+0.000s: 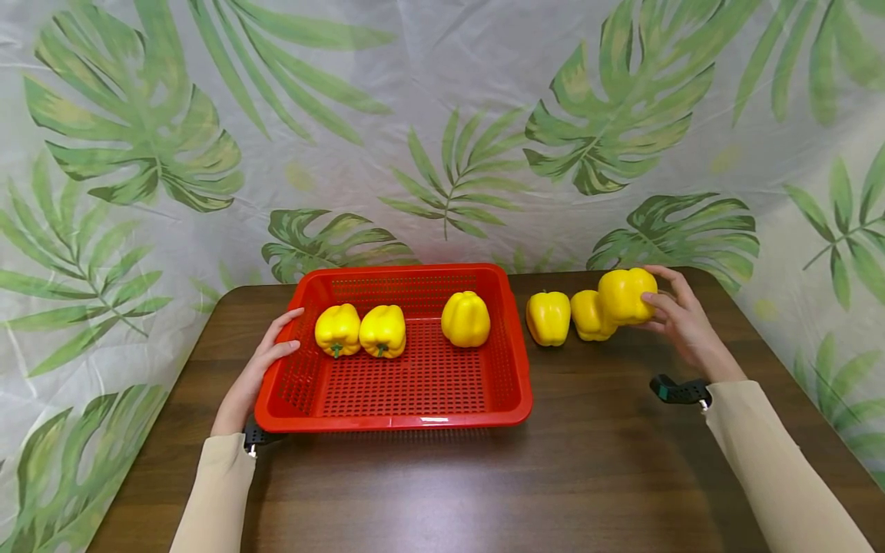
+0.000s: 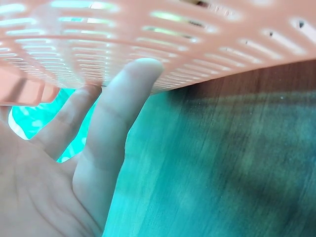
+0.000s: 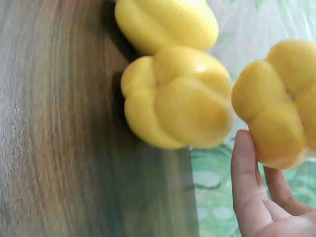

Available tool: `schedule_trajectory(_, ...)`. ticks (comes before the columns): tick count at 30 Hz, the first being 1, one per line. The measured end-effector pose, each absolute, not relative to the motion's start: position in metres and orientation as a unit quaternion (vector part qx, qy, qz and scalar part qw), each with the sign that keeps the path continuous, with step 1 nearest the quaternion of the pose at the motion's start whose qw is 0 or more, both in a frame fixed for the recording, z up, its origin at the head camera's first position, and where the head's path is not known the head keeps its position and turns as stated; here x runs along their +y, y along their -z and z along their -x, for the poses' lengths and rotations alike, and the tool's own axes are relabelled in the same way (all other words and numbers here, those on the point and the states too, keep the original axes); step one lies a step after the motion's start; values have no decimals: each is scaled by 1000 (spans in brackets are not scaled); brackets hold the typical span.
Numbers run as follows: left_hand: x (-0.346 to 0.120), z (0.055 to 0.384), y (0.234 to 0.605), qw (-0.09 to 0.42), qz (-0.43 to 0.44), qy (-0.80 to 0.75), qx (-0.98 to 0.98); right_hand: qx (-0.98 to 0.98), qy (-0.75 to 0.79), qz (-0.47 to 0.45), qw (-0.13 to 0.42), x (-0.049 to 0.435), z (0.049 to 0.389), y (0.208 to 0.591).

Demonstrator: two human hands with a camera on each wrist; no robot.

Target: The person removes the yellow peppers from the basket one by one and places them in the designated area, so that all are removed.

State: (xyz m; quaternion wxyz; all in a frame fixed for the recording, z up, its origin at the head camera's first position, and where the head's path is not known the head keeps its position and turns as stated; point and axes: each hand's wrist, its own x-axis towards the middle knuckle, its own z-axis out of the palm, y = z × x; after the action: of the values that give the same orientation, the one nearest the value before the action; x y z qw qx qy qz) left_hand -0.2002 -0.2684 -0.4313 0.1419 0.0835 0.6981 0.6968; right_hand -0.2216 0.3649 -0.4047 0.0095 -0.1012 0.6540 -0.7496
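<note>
My right hand holds a yellow bell pepper off the table, fingers and thumb at its sides. In the right wrist view its lobed end faces the camera. Just left of it, a second yellow bell pepper is partly hidden behind the held one; another yellow bell pepper stands beside it on the table. My left hand touches the left side of a red perforated basket with extended fingers. The left wrist view shows the thumb against the slotted wall.
Inside the basket, two yellow bell peppers lie side by side at the left, and one yellow bell pepper is at the right. The brown wooden table meets a leaf-patterned cloth behind.
</note>
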Motion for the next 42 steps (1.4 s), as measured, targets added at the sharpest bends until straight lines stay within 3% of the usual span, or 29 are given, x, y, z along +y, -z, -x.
schedule_trajectory(42, -266, 199, 430, 136, -68, -696, 702, 689, 724, 18, -11, 399, 221, 438)
